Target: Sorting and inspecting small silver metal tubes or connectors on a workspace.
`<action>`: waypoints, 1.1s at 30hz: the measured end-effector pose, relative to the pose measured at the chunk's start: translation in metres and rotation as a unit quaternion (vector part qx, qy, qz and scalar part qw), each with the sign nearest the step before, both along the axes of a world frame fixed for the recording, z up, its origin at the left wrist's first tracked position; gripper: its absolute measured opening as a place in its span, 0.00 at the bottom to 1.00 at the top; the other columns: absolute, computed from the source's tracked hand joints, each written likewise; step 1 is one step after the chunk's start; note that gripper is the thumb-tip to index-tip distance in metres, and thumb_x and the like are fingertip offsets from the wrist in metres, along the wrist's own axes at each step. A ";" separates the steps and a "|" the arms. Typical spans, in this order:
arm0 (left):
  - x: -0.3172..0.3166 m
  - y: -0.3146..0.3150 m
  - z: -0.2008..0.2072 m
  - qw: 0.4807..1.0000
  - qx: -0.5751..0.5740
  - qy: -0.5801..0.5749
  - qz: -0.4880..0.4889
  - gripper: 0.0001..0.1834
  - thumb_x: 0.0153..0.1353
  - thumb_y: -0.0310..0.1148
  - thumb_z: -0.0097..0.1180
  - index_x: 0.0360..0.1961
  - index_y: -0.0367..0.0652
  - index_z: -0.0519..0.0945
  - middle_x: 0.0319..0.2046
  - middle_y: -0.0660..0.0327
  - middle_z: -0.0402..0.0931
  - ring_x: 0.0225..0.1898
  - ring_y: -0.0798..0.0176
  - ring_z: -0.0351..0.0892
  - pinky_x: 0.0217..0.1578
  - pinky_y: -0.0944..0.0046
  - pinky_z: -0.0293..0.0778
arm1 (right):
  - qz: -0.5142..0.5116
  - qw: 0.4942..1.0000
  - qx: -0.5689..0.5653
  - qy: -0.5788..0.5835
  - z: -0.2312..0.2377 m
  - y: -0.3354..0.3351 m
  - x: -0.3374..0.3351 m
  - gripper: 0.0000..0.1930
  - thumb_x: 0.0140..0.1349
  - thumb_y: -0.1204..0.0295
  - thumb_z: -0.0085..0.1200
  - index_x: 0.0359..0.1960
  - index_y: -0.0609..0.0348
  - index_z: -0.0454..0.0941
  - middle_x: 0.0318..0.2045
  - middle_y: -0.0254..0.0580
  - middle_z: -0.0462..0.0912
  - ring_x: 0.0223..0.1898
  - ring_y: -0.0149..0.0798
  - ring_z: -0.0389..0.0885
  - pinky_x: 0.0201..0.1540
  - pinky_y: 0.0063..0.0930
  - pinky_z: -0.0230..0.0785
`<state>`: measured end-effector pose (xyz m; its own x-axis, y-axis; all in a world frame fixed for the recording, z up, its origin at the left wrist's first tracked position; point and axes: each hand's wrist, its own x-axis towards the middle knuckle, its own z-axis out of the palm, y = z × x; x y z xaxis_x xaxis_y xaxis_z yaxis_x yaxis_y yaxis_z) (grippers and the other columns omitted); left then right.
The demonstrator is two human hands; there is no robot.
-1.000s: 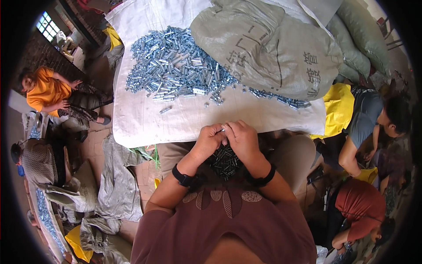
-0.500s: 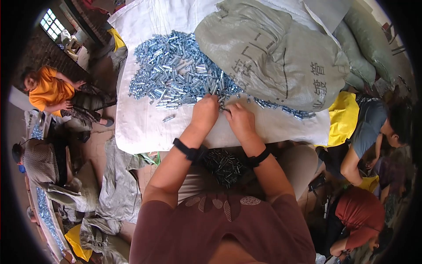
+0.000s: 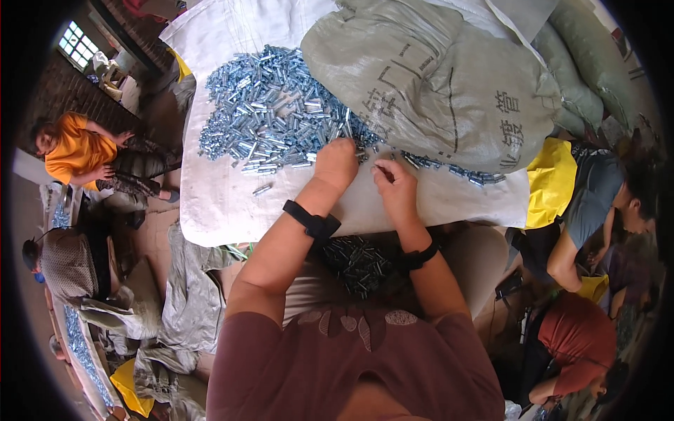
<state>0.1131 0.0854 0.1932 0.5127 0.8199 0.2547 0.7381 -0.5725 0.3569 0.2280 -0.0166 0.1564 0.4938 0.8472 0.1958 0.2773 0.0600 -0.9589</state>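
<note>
A wide pile of small silvery-blue metal sleeves lies on the white cloth-covered table. At the pile's near right edge is my left hand, its fingers curled inward and mostly hidden by its back. A few small parts show beside its fingertips. My right hand hovers just to the right, apart from the left, with thumb and forefinger brought together in a pinch. Whatever sits in either hand is too small or hidden to make out. One sleeve lies alone nearer to me.
A big grey-green woven sack covers the pile's right side, with a thin row of sleeves along its edge. Below the table edge, dark metal pieces lie between my legs. People sit at left and right.
My hands, together at the pile's edge before, are now apart. The right hand has drawn slightly right, and the left has turned with its back more to view.
</note>
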 end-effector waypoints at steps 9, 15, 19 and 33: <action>-0.038 -0.055 0.022 0.762 -0.458 -0.457 -0.023 0.08 0.54 0.23 0.56 0.36 0.39 0.75 0.25 0.56 0.78 0.14 0.74 0.63 0.14 0.75 0.55 | 0.035 0.976 0.011 0.213 0.039 -0.031 -0.010 0.09 0.61 0.70 0.56 0.37 0.63 0.80 0.25 0.32 0.79 0.24 0.21 0.73 0.23 0.15 0.66; -0.048 -0.097 0.016 0.623 -0.529 -0.572 -0.070 0.05 0.61 0.20 0.51 0.38 0.39 0.74 0.28 0.55 0.78 0.12 0.78 0.55 0.12 0.78 0.48 | 0.078 0.968 -0.008 0.237 0.048 -0.050 -0.023 0.09 0.61 0.69 0.56 0.35 0.63 0.81 0.22 0.30 0.78 0.22 0.20 0.71 0.21 0.14 0.62; -0.049 -0.106 0.016 0.646 -0.504 -0.569 -0.068 0.04 0.61 0.21 0.50 0.37 0.38 0.74 0.27 0.55 0.78 0.12 0.79 0.55 0.12 0.77 0.48 | 0.074 0.972 -0.029 0.221 0.050 -0.056 -0.024 0.08 0.60 0.69 0.57 0.32 0.63 0.80 0.21 0.29 0.77 0.21 0.20 0.70 0.21 0.14 0.60; -0.056 -0.118 0.010 0.655 -0.476 -0.584 -0.055 0.02 0.62 0.21 0.49 0.35 0.39 0.72 0.24 0.59 0.78 0.13 0.79 0.56 0.12 0.77 0.49 | -0.012 0.972 0.069 -0.223 0.061 -0.068 -0.051 0.08 0.58 0.69 0.56 0.27 0.61 0.78 0.25 0.46 0.79 0.27 0.49 0.78 0.28 0.36 0.69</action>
<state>0.0571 -0.0322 0.2028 0.4939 0.8664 -0.0742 -0.3839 0.2938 0.8754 0.1770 -0.0847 0.2173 0.3526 0.7874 0.5056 0.6672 0.1673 -0.7259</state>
